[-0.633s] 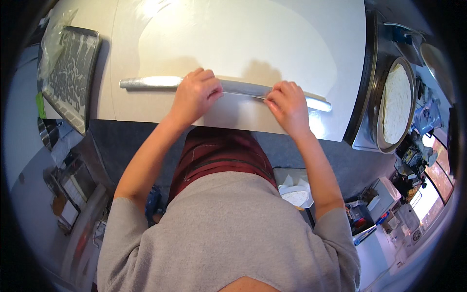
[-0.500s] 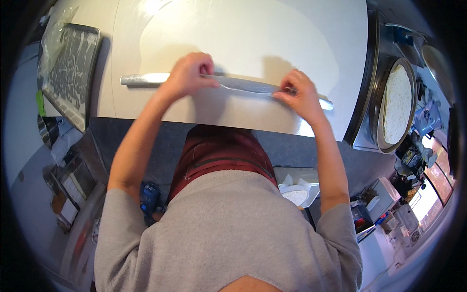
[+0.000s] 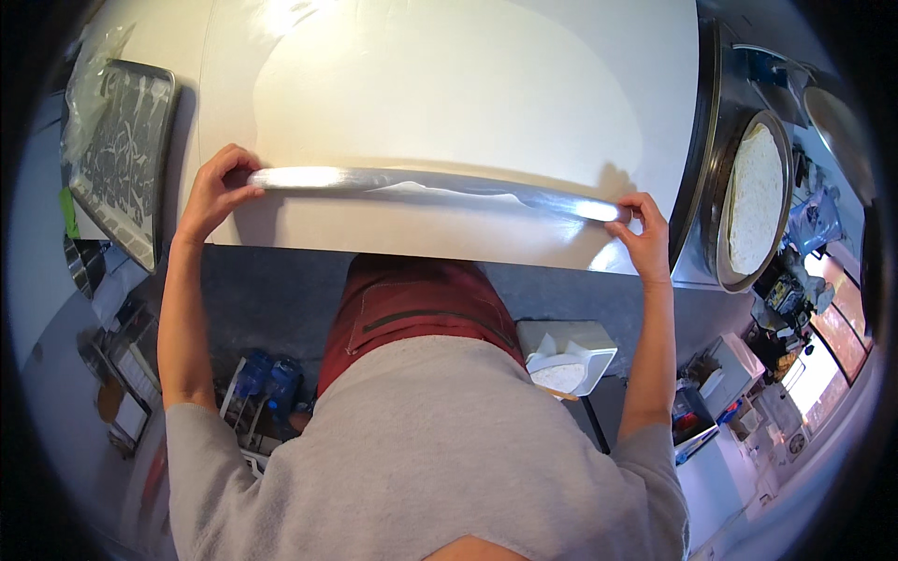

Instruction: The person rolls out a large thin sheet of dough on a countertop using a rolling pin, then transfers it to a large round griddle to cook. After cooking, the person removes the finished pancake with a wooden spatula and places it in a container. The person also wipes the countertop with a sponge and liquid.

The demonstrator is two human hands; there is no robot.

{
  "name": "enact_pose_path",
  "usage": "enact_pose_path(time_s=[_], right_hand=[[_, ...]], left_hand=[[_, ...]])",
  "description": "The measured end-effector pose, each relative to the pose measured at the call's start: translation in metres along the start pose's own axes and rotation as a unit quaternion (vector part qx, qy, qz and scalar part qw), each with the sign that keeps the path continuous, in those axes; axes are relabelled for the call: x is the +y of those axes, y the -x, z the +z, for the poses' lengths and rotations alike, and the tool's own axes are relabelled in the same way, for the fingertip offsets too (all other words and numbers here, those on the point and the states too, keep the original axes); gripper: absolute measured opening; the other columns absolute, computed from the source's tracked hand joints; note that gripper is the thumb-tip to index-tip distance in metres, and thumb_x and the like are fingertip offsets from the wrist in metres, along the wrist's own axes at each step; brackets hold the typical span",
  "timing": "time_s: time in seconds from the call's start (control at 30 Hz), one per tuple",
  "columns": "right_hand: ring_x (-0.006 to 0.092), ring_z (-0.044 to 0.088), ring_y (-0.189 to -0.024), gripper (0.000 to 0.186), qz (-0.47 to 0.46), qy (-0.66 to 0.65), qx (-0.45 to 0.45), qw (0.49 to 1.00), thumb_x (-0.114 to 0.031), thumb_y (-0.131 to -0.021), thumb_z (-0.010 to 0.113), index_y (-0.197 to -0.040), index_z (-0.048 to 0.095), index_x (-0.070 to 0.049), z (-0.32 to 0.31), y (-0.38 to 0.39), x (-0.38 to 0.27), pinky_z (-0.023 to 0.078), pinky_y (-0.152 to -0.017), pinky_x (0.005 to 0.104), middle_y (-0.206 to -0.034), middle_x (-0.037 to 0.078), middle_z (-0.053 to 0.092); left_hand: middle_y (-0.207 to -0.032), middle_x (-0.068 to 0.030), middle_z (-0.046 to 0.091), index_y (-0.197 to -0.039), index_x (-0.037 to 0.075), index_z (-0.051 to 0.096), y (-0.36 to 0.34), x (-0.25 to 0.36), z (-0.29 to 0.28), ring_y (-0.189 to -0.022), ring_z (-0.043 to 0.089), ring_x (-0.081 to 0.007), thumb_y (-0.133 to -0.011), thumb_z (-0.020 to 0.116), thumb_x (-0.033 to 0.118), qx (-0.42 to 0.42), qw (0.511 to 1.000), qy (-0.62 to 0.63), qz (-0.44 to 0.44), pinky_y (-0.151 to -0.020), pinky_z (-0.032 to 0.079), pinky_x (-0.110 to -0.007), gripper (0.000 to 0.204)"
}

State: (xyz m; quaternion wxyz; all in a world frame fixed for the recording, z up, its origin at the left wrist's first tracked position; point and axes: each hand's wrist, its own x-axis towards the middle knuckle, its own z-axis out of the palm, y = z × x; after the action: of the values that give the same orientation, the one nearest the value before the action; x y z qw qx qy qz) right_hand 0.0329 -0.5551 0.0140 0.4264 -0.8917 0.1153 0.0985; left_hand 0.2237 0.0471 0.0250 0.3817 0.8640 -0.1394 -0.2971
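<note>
Grey cloth makes the shirt, which is the nearest, and above its hem one sees dark red clothing. To the right of this, below the near edge of the worktop, there is a white box with a pale round piece inside; to the left, some blue bottles are also lower than this edge.

On the worktop, a long silver rod lies near to the near edge and almost parallel with it. Along its middle shows a narrow white strip with a wavy border. The left hand has its grip closed at the left end of the rod, with the thumb on the near side. The right hand has its grip closed at the right end, also between thumb and fingers, toward the right edge of the worktop.

Behind the rod, a wide, thin, pale sheet with rounded outline covers the middle of the worktop; whether it is joined to the strip, I cannot tell. At the left edge is a dark tray with white streaks, and crumpled clear plastic is at its outer side. Beyond the right edge, a round metal pan carries a pale flat round
</note>
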Motion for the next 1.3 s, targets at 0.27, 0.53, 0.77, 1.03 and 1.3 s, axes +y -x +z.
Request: enact_pose_path(time_s=[0.27, 0.53, 0.77, 1.03, 1.3], right_hand=[[0.0008, 0.038, -0.062, 0.018, 0.244, -0.272, 0.041, 0.93, -0.026, -0.101, 0.058, -0.104, 0.061, -0.009, 0.004, -0.001, 0.015, 0.03, -0.053, 0.017, -0.075, -0.007, 0.048], [0.0021, 0.031, -0.044, 0.028, 0.326, -0.126, 0.114, 0.93, -0.034, -0.099, 0.058, -0.086, 0.061, -0.009, 0.01, -0.023, 0.011, 0.02, -0.037, 0.0221, -0.064, -0.005, 0.042], [0.0021, 0.032, -0.046, 0.029, 0.286, -0.235, 0.185, 0.91, -0.03, -0.1, 0.057, -0.077, 0.053, -0.012, 0.015, -0.032, -0.001, 0.021, -0.038, 0.0209, -0.063, -0.005, 0.041], [0.0004, 0.029, -0.044, 0.032, 0.229, -0.253, 0.239, 0.909, -0.033, -0.1, 0.057, -0.074, 0.052, -0.016, 0.022, -0.041, 0.002, 0.019, -0.037, 0.0196, -0.059, -0.008, 0.038], [0.0003, 0.031, -0.045, 0.029, 0.26, -0.272, 0.276, 0.885, -0.036, -0.098, 0.06, -0.079, 0.059, -0.014, 0.015, -0.046, 0.013, 0.02, -0.04, 0.019, -0.06, -0.008, 0.04]], left_hand=[[-0.083, 0.0019, 0.062, -0.108, 0.006, 0.066, 0.027, -0.026, 0.002, -0.076, 0.056, -0.0063, -0.087, 0.075, 0.019, 0.083, 0.959, 0.236, -0.132, -0.071, 0.046, -0.021, 0.026], [-0.07, 0.0073, 0.05, -0.095, 0.009, 0.065, 0.014, -0.022, 0.013, -0.06, 0.044, -0.0018, -0.102, 0.057, 0.03, 0.136, 0.946, 0.233, -0.181, -0.054, 0.034, -0.018, 0.024], [-0.074, 0.0085, 0.051, -0.098, 0.011, 0.064, 0.001, -0.014, 0.011, -0.063, 0.042, 0.0001, -0.1, 0.061, 0.029, 0.133, 0.934, 0.258, -0.208, -0.056, 0.032, -0.017, 0.018], [-0.074, 0.0092, 0.051, -0.092, 0.012, 0.063, -0.012, -0.013, 0.011, -0.064, 0.039, -0.0002, -0.102, 0.056, 0.033, 0.151, 0.941, 0.238, -0.189, -0.055, 0.03, -0.016, 0.024], [-0.07, 0.0089, 0.045, -0.093, 0.011, 0.063, -0.02, -0.005, 0.009, -0.064, 0.039, -0.0006, -0.103, 0.054, 0.036, 0.135, 0.934, 0.272, -0.188, -0.055, 0.03, -0.018, 0.028]])
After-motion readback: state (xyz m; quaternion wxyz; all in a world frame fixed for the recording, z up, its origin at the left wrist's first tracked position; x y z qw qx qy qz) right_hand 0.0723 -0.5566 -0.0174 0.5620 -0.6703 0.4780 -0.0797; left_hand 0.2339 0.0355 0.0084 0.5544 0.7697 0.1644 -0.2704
